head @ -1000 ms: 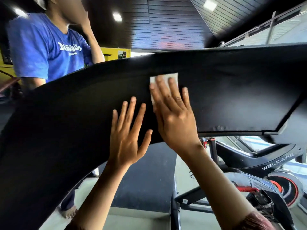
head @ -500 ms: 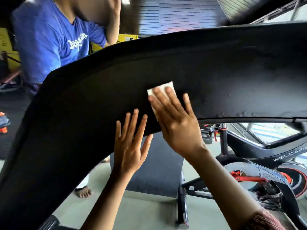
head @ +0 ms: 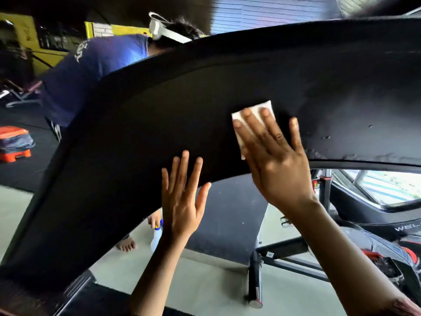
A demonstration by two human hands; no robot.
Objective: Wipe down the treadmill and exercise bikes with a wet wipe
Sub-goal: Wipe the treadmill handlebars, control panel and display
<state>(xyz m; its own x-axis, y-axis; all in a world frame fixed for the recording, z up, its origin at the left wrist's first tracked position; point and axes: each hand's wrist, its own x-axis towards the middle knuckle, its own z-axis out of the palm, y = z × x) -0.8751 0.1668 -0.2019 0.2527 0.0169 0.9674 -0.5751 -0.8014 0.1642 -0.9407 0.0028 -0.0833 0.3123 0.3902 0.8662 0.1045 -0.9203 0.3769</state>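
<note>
A wide black curved panel (head: 141, 124) of the treadmill fills the upper half of the head view. A folded white wet wipe (head: 252, 115) lies flat against it, right of centre. My right hand (head: 275, 160) presses the wipe onto the panel with straight, spread fingers, and most of the wipe is hidden under them. My left hand (head: 182, 201) rests flat on the panel's lower edge, just left of and below the right hand, fingers straight and holding nothing.
Behind the panel a person in a blue shirt (head: 91, 71) bends down, holding a small spray bottle (head: 157, 238) near the floor. An exercise bike (head: 369, 247) with a black frame stands at the lower right. An orange and black case (head: 14, 142) sits at the left.
The view has dropped and swung, so the panel sits higher and both hands appear further right. The person in blue has bent forward and down. My right hand still presses the wipe.
</note>
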